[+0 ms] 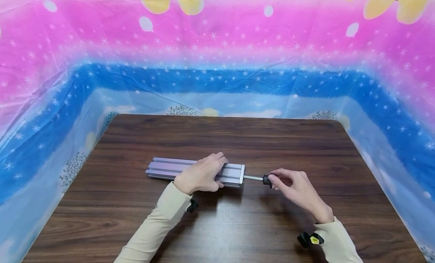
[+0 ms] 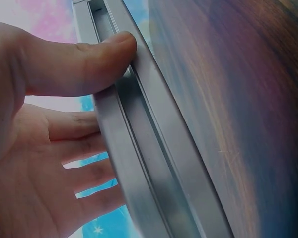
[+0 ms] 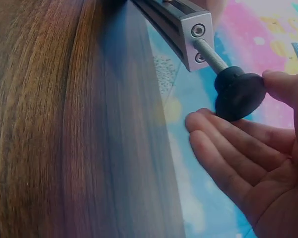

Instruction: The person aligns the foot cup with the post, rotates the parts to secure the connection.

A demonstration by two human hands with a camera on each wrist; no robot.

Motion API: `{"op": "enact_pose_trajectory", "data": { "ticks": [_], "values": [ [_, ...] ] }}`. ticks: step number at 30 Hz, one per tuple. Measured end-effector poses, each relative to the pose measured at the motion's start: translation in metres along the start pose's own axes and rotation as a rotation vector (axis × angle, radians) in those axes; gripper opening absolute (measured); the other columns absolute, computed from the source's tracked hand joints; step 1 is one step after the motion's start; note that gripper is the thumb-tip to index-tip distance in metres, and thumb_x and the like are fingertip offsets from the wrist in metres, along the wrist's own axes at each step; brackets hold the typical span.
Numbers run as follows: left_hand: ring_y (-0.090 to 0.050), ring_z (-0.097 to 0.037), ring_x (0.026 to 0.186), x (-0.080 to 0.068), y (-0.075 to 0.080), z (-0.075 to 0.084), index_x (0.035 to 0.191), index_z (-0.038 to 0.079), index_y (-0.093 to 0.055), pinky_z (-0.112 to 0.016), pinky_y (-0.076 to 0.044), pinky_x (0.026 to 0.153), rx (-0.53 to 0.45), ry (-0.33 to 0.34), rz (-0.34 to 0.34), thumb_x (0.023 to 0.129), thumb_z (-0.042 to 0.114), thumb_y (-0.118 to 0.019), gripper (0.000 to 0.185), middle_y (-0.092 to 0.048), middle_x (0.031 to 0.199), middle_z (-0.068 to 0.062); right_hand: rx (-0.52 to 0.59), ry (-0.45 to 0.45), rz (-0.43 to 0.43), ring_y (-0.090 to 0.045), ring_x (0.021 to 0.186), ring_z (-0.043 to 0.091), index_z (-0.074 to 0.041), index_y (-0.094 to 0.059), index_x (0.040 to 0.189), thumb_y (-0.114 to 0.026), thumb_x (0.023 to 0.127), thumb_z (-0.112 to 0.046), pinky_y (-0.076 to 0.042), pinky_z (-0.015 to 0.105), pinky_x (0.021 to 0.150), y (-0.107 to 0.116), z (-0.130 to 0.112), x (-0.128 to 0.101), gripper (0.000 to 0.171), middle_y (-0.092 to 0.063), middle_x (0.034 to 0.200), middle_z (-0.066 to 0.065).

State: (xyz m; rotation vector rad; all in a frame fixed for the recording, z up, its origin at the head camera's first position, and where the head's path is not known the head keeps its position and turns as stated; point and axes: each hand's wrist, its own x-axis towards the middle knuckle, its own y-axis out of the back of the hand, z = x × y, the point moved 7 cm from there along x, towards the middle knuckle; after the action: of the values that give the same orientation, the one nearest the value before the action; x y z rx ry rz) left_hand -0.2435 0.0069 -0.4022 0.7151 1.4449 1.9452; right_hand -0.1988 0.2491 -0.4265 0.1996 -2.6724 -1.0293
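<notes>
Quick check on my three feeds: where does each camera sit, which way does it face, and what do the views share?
Head: worn on the head, looking forward and down at the wooden table; both sleeved forearms, left hand and right hand show.
Left wrist: on that wrist, looking along the aluminium profile; thumb and fingers grip it.
Right wrist: on that wrist, facing the profile's end; fingertips hold the black knob on its threaded rod.
Shared: the profile and the table appear in all three.

Dark wooden table [image 1: 136, 225], starry pink-blue cloth [image 1: 217, 47].
</notes>
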Motion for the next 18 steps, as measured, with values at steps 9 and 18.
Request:
{"op": "enact_pose_trajectory", "data": {
  "ticks": [9,18],
  "values": [
    [-0.058,-0.024,0.100,-0.001,-0.004,-0.002,0.122,0.000,-0.061,-0.038,-0.051,0.091,0.018,0.003,-0.002,0.074,0.017,-0.080,0.054,-0.059,0.112,-0.008,-0.085,0.231,0.031,-0.070,0.101,0.012,-0.016,-0.060,0.137,-0.085,0.083,-0.020,-0.058,0.032,0.083,-0.006,-0.017,-0.010,0.060,-0.066,0.129,0.001],
    [-0.056,-0.021,0.099,0.000,-0.006,-0.001,0.121,0.002,-0.061,-0.036,-0.050,0.089,0.015,0.010,-0.023,0.074,0.018,-0.079,0.053,-0.057,0.110,-0.005,-0.056,0.276,0.091,-0.073,0.093,0.013,-0.005,-0.065,0.126,-0.084,0.076,0.002,-0.060,0.040,0.078,-0.006,-0.017,-0.014,0.054,-0.072,0.115,0.004]
  ]
}}
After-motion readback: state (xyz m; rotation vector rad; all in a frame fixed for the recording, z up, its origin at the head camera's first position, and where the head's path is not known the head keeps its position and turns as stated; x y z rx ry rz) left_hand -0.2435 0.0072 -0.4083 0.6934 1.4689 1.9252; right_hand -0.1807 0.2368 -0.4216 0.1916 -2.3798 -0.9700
